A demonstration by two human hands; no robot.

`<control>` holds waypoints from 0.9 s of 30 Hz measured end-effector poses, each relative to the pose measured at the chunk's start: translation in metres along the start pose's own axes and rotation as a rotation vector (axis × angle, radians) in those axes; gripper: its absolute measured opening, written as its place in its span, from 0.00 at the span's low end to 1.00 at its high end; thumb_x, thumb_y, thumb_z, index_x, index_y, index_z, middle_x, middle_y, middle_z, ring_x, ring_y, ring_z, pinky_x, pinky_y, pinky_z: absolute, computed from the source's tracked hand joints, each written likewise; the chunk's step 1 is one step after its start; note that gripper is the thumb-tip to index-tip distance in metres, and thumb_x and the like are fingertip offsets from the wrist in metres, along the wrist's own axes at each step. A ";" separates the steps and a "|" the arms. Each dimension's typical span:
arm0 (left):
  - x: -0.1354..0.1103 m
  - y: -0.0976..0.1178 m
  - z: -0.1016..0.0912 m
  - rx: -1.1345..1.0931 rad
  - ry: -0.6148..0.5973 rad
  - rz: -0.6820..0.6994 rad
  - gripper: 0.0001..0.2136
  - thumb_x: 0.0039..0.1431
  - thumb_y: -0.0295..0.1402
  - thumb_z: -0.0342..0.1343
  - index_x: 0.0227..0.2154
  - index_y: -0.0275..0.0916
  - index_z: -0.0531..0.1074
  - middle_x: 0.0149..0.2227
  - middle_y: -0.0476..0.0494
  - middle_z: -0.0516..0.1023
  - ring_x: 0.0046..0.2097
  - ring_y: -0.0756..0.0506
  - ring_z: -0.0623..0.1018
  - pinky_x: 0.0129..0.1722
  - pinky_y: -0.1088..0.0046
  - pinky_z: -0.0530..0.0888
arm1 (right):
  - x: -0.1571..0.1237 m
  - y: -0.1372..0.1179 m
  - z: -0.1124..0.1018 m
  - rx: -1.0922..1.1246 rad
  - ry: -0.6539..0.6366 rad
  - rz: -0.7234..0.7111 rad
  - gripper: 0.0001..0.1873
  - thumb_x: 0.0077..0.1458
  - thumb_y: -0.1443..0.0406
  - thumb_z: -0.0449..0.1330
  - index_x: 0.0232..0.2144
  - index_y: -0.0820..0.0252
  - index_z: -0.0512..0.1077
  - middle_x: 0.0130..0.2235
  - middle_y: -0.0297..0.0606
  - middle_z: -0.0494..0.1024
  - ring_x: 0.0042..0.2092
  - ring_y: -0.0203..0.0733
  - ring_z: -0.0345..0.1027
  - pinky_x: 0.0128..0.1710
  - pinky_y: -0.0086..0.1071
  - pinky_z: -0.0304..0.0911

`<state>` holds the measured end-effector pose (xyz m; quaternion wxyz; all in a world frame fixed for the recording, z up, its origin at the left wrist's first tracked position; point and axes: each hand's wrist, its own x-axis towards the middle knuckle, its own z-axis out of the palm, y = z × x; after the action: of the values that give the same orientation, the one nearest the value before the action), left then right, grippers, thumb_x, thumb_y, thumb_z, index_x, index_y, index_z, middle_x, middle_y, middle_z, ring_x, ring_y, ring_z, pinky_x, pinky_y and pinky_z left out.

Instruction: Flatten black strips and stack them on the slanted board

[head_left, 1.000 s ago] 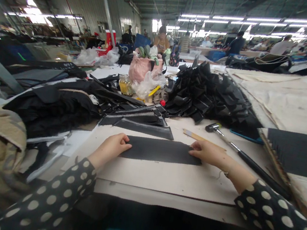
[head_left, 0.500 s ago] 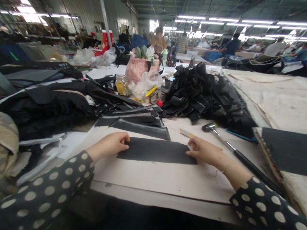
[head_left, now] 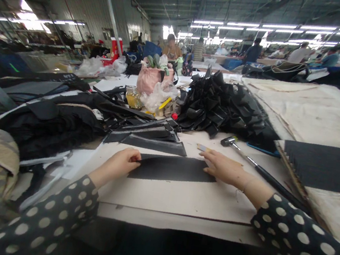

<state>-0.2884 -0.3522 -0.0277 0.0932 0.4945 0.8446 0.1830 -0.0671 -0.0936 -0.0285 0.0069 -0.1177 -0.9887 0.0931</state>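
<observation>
Near the center of the frame, a black strip lies lengthwise across the pale surface. The left hand has its grip closed on the strip's left end, pinched between thumb and bent fingers. The right hand is over the strip's right end, its grip parted, thumb and fingers apart; whether the thumb presses on the material is hard to tell. Just beyond its fingertips lies a slim yellowish tool, partly under the hand, and right of that a hammer with a black handle. Black pieces with pale edges sit above the strip, and a heap of black scraps stands above center. Left of the heap are a pink bag, a clear plastic bag and a jar with yellow contents. For writing, only the dark panel at left bears pale marks, perhaps numerals, too blurred to read surely; the red-and-white container at upper left shows no legible label.
</observation>
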 end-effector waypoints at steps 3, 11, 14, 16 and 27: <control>-0.019 0.013 -0.007 0.062 0.198 0.204 0.05 0.51 0.31 0.47 0.27 0.39 0.67 0.33 0.45 0.71 0.39 0.46 0.70 0.40 0.70 0.66 | 0.002 0.001 -0.001 -0.024 -0.006 -0.158 0.21 0.50 0.67 0.54 0.49 0.59 0.64 0.47 0.44 0.67 0.48 0.46 0.61 0.48 0.36 0.56; -0.043 0.035 -0.023 0.089 0.225 0.016 0.12 0.50 0.44 0.47 0.31 0.43 0.68 0.33 0.47 0.75 0.35 0.44 0.74 0.34 0.71 0.69 | -0.014 -0.001 -0.025 0.020 0.067 -0.172 0.09 0.45 0.72 0.55 0.32 0.63 0.72 0.37 0.42 0.72 0.41 0.43 0.64 0.43 0.34 0.58; -0.027 0.055 -0.023 0.011 0.142 -0.070 0.16 0.47 0.48 0.48 0.34 0.42 0.66 0.27 0.50 0.72 0.29 0.46 0.73 0.29 0.72 0.68 | -0.053 0.014 -0.058 0.235 0.099 -0.010 0.10 0.47 0.68 0.54 0.33 0.63 0.71 0.33 0.38 0.73 0.36 0.40 0.65 0.37 0.32 0.60; -0.013 0.084 -0.013 -0.069 0.098 -0.014 0.19 0.48 0.48 0.48 0.38 0.41 0.63 0.23 0.52 0.69 0.27 0.47 0.71 0.27 0.73 0.67 | -0.089 0.035 -0.074 0.461 0.100 0.103 0.11 0.48 0.65 0.54 0.34 0.64 0.70 0.32 0.36 0.73 0.34 0.39 0.66 0.34 0.31 0.60; 0.062 0.319 0.107 -0.209 -0.172 0.539 0.10 0.54 0.32 0.46 0.39 0.43 0.66 0.23 0.53 0.67 0.26 0.51 0.68 0.26 0.76 0.60 | -0.295 0.201 -0.059 0.934 0.415 0.730 0.17 0.43 0.59 0.60 0.36 0.60 0.73 0.38 0.38 0.76 0.41 0.45 0.68 0.45 0.36 0.61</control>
<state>-0.0269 -0.1333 0.0035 0.1627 0.7024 0.6484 0.2443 0.2682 0.0403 -0.0053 0.2171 -0.4479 -0.7179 0.4867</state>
